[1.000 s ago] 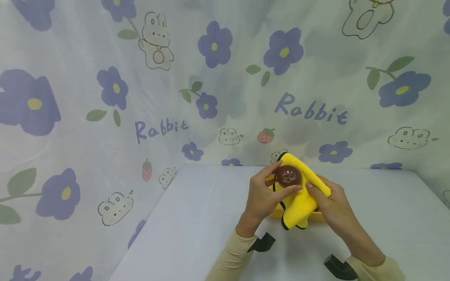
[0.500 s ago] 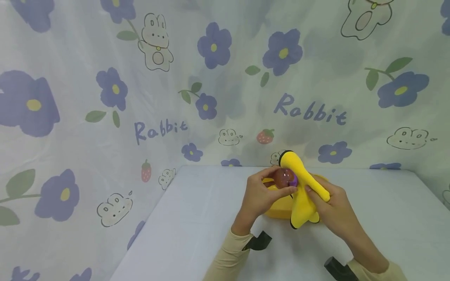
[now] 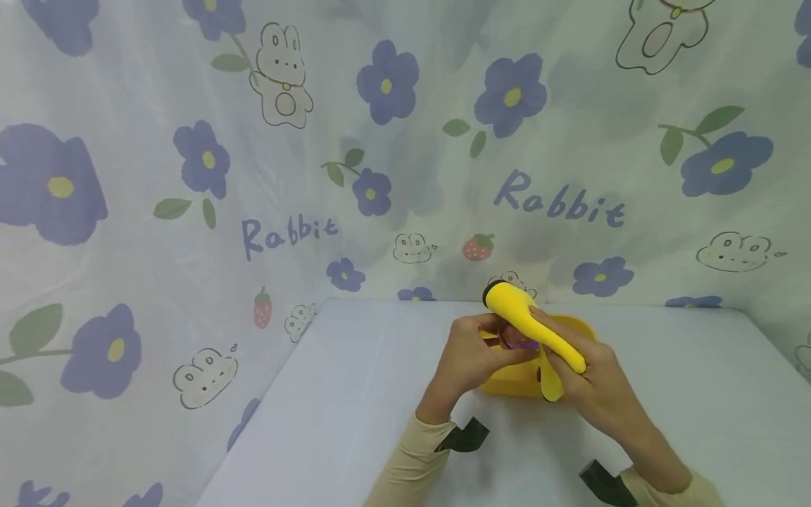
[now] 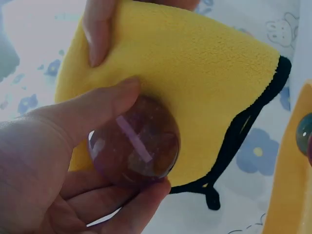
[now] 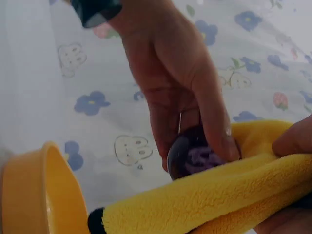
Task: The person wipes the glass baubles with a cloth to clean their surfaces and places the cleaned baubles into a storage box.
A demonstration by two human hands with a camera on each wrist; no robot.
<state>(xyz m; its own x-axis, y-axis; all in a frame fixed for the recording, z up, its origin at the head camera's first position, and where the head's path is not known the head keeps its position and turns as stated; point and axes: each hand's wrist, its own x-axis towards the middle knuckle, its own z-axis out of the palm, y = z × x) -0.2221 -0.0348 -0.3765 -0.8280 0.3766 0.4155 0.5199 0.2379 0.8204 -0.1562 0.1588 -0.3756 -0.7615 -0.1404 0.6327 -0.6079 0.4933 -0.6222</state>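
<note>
My left hand (image 3: 472, 355) grips a dark, glossy purple-brown ball (image 4: 134, 146) between thumb and fingers; the ball (image 5: 195, 153) also shows in the right wrist view. My right hand (image 3: 583, 384) holds a yellow cloth with black trim (image 3: 529, 324) and presses it against the ball. In the left wrist view the cloth (image 4: 195, 87) lies behind the ball, with a right fingertip on its top edge. Both hands hover over a yellow bowl (image 3: 507, 380) on the table. In the head view the cloth mostly hides the ball.
The pale blue table (image 3: 355, 394) stands against a flower-and-rabbit curtain (image 3: 285, 176) that wraps the back and left side. A second small ball (image 4: 304, 134) peeks at the bowl's rim (image 4: 292, 170) in the left wrist view. Black wrist straps (image 3: 465, 436) show on both sleeves.
The cloth has swung from spread under the ball to folded over it, now covering most of the ball. Both hands have dropped slightly toward the bowl.
</note>
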